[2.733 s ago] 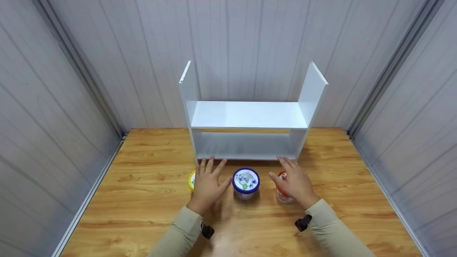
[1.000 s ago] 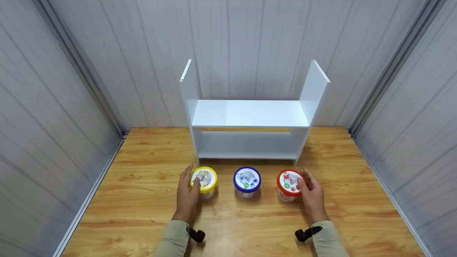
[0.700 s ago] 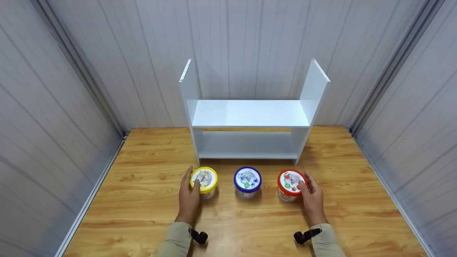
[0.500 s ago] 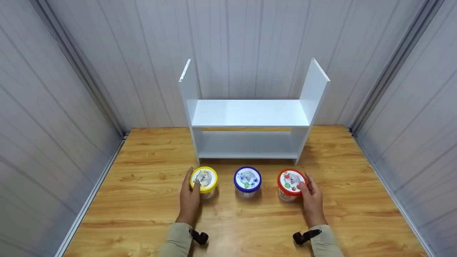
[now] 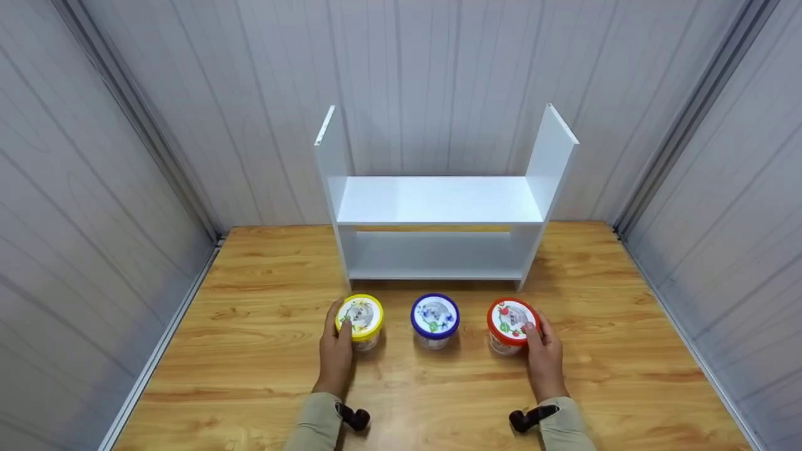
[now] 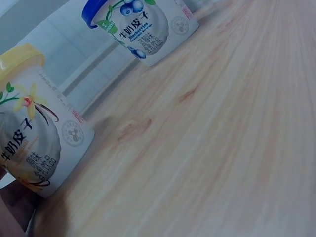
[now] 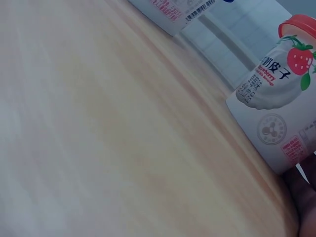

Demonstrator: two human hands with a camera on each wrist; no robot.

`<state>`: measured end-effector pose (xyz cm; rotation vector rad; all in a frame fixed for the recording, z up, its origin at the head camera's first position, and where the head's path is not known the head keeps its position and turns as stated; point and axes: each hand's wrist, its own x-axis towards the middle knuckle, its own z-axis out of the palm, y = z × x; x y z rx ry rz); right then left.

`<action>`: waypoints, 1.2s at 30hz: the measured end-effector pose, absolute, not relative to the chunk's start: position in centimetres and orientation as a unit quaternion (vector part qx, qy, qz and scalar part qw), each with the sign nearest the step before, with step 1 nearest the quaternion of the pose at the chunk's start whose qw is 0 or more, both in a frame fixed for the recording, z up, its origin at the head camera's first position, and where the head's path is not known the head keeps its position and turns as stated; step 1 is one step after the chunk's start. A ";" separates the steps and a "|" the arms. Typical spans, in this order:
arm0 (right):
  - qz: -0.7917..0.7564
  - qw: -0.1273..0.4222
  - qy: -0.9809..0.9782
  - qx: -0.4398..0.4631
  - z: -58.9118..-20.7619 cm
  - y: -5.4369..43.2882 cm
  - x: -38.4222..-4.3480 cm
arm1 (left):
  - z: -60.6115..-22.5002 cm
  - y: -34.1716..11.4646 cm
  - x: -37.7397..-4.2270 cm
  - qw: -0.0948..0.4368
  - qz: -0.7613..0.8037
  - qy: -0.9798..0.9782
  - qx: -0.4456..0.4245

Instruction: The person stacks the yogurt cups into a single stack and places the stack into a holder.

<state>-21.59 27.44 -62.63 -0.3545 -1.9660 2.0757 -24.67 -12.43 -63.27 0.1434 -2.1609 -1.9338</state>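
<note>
Three dairy drink cups stand upright in a row on the wooden table. My left hand (image 5: 335, 360) grips the yellow-lidded cup (image 5: 361, 315) from its left side, thumb at the lid's near edge. The red-lidded cup (image 5: 510, 318), printed with strawberries, is held by my right hand (image 5: 545, 363) from the right, thumb on the lid. Between them, touched by neither hand, is the blue-lidded cup (image 5: 434, 316) with a blueberry print. Both wrist views show the gripped cups with bases at the tabletop; most of each hand's fingers are hidden behind the cups.
Just behind the cups stands a white two-tier shelf (image 5: 438, 199) with tall side panels. Its lower board (image 5: 435, 255) sits close to the table. Pale panelled walls (image 5: 432, 81) enclose the wooden table (image 5: 269, 300) at the back and both sides.
Both hands have gone from hovering spread over the outer cups to gripping them from the outer sides. In the last half second the yellow-lidded cup has shifted very slightly right.
</note>
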 end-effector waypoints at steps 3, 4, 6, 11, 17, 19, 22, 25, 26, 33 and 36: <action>0.700 0.133 -0.690 -0.126 -62.8 27.5 -21.5 | -63.6 -12.4 -24.8 0.119 -0.665 -0.735 0.051; 0.695 0.134 -0.695 -0.126 -62.8 27.5 -21.5 | -63.7 -12.4 -24.9 0.119 -0.667 -0.733 0.053; 0.695 0.134 -0.696 -0.124 -62.9 27.5 -21.6 | -63.7 -12.4 -25.0 0.116 -0.673 -0.728 0.053; 0.693 0.139 -0.698 -0.119 -63.0 27.6 -21.6 | -63.3 -12.2 -24.7 0.112 -0.686 -0.717 0.053; 0.695 0.131 -0.698 -0.117 -63.1 27.6 -21.4 | -62.8 -12.1 -24.3 0.119 -0.688 -0.714 0.044; 0.699 0.136 -0.694 -0.108 -63.2 27.6 -21.5 | -63.0 -12.2 -24.4 0.123 -0.692 -0.710 0.034; 0.715 0.141 -0.679 -0.087 -63.3 27.6 -21.5 | -63.5 -12.6 -24.5 0.129 -0.708 -0.694 0.019; 0.753 0.138 -0.641 -0.044 -63.3 27.7 -21.4 | -63.7 -12.9 -24.7 0.130 -0.738 -0.662 -0.001; 0.762 0.136 -0.632 -0.026 -63.3 27.7 -21.4 | -63.7 -12.9 -24.6 0.127 -0.748 -0.651 -0.006; 0.771 0.107 -0.626 0.048 -63.2 28.6 -21.1 | -63.7 -12.9 -24.5 0.107 -0.799 -0.590 -0.043; 0.755 0.106 -0.646 0.045 -63.3 28.7 -21.0 | -63.7 -12.9 -24.4 0.106 -0.805 -0.582 -0.043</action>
